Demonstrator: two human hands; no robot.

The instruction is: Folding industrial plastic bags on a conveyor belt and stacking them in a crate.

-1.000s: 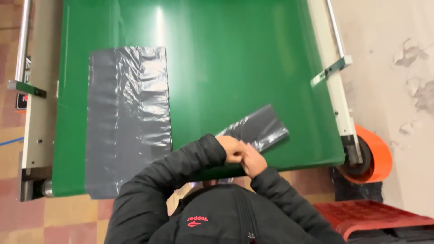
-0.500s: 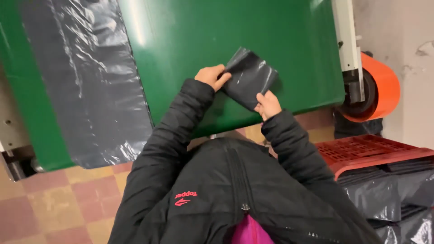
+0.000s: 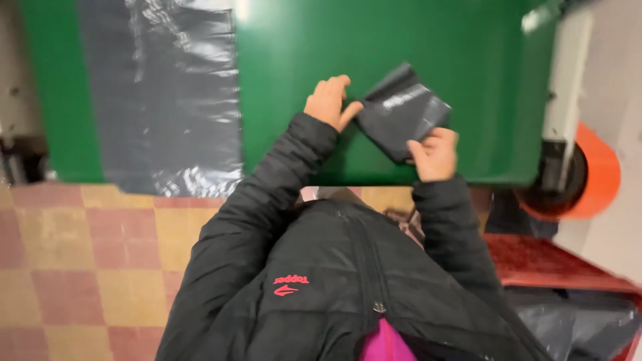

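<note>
A green bench (image 3: pixel 468 40) fills the upper view, glossy under overhead light, with a white side rail (image 3: pixel 565 87) and an orange roller (image 3: pixel 595 177) at its right. Below lies a red-and-yellow checkered tile floor (image 3: pixel 87 267); a red crate (image 3: pixel 555 264) sits at the right

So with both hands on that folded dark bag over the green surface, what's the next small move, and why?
Probably one more fold or a press flat. The folded dark plastic bag is lifted and tilted over the green table, pinched at its left corner by the left hand and at its lower edge by the right hand. It looks compact but loose, so flattening it seems the likely step.
</note>
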